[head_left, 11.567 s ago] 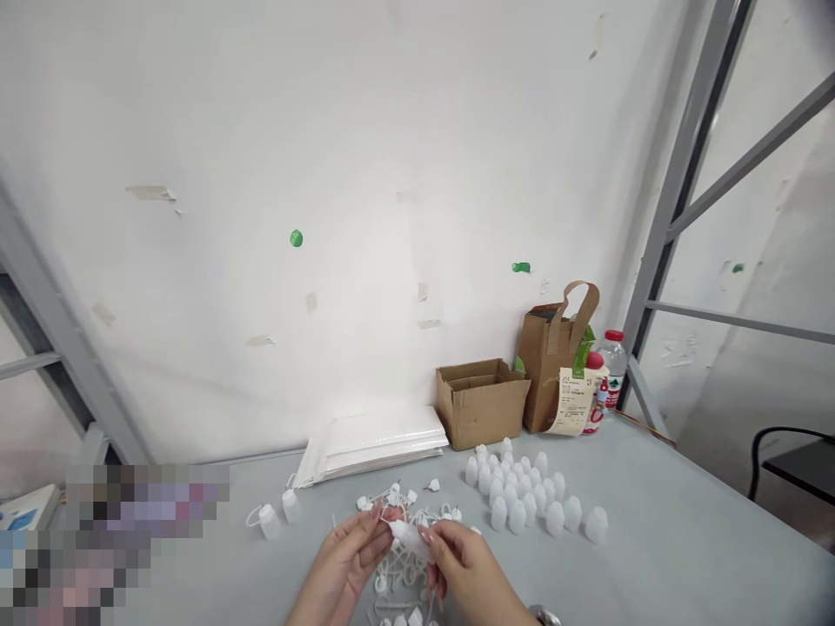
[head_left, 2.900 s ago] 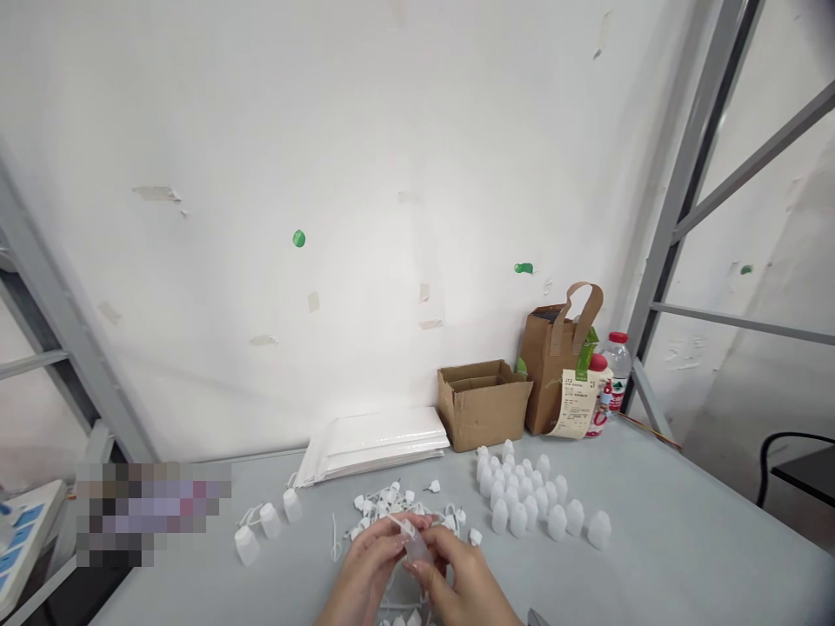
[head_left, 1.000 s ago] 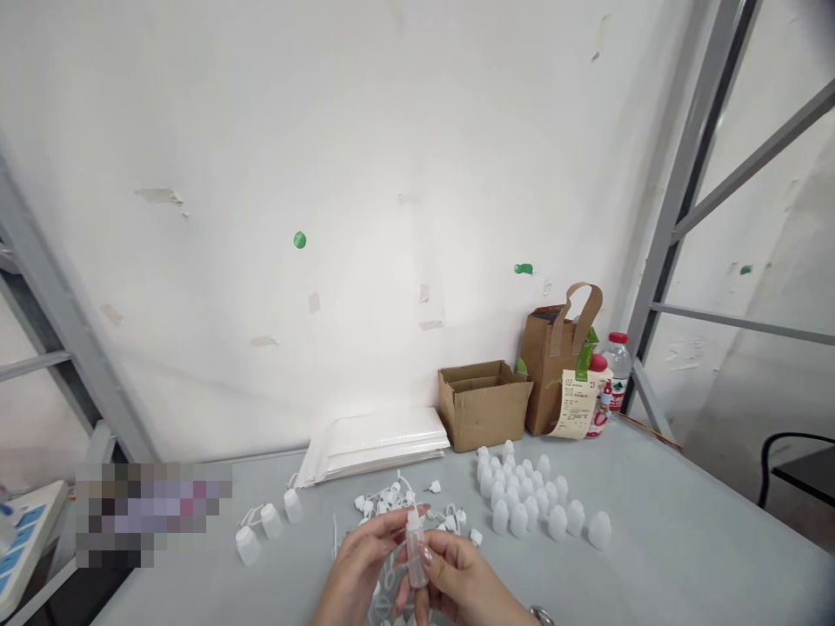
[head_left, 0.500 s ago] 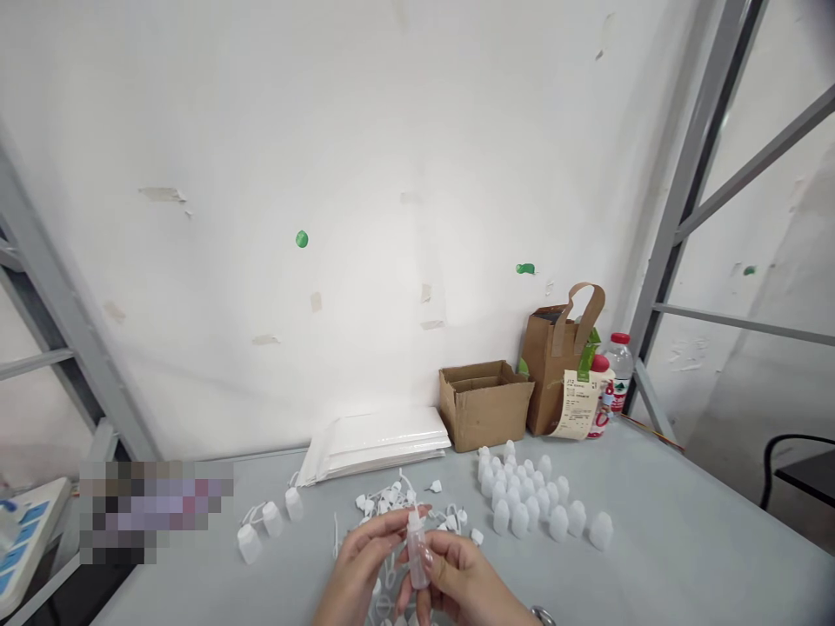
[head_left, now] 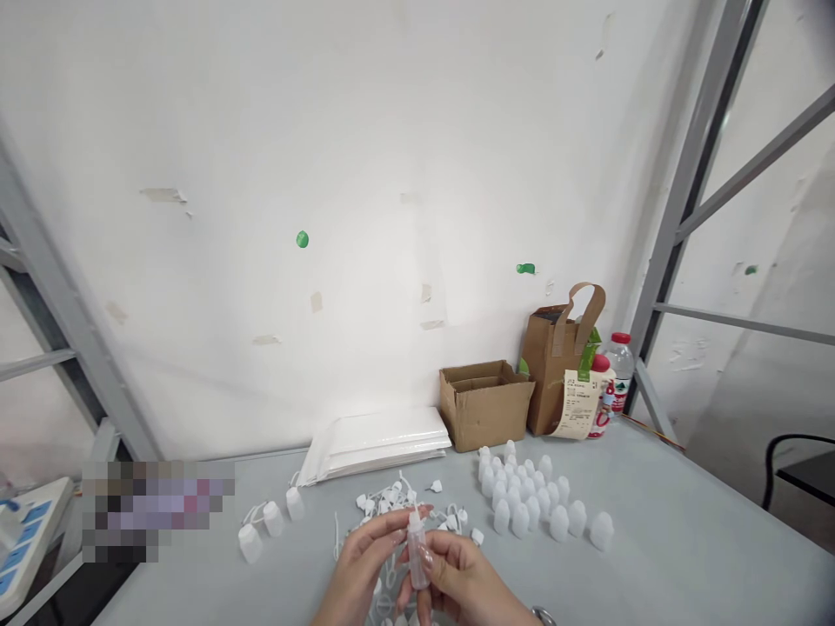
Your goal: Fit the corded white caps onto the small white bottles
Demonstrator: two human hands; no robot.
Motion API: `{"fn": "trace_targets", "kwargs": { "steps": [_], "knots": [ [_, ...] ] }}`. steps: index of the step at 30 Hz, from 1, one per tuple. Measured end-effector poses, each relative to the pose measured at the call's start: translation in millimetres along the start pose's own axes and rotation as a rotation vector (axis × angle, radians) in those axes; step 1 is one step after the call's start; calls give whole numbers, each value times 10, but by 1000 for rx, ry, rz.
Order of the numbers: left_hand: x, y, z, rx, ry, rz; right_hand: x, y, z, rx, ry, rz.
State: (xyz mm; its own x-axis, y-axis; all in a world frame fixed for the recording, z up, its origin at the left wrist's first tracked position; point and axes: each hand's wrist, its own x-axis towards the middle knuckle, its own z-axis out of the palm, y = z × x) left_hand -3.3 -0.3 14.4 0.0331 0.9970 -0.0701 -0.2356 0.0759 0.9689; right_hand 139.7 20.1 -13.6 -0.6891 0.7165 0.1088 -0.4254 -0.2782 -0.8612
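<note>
Low in the middle of the view, a small translucent squeeze bottle [head_left: 416, 558] with a narrow pointed nozzle stands upright between my hands. My right hand [head_left: 460, 576] closes thumb and fingers around its body. The fingers of my left hand [head_left: 369, 556] are bent about its neck and nozzle, the index finger behind and the thumb at the left side. Behind and below the hands lies a loose pile of white caps with straps [head_left: 391, 497]; my hands hide part of it. More white pieces show under my fingers at the bottom edge.
On the right stands a group of white bottles [head_left: 515, 491]. Three capped white bottles [head_left: 272, 519] are at the left. White flat packages [head_left: 382, 439], a cardboard box [head_left: 489, 413], a paper bag [head_left: 544, 374] and drink bottles [head_left: 619, 361] line the wall. A power strip [head_left: 32, 539] lies far left.
</note>
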Motion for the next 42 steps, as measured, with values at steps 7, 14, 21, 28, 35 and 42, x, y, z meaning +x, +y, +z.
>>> {"fn": "trace_targets", "kwargs": {
  "steps": [7,14,21,28,35,42],
  "knots": [
    [19,-62,24,64,11,-8,9,-17,24,-142,96,-41],
    [-17,-27,48,-210,-146,-121,15,83,-42,-66,173,-108],
    [-67,-16,115,-321,-111,-117,-2,159,-97,-229,254,-149],
    [-78,-34,133,-347,-114,-111,-71,32,-15,-782,438,-230],
    [-68,-44,140,-306,-114,-106,-106,-7,48,-918,489,-240],
    [-31,-76,142,-320,-121,-109,-50,52,15,-717,492,-191]
  ]
}}
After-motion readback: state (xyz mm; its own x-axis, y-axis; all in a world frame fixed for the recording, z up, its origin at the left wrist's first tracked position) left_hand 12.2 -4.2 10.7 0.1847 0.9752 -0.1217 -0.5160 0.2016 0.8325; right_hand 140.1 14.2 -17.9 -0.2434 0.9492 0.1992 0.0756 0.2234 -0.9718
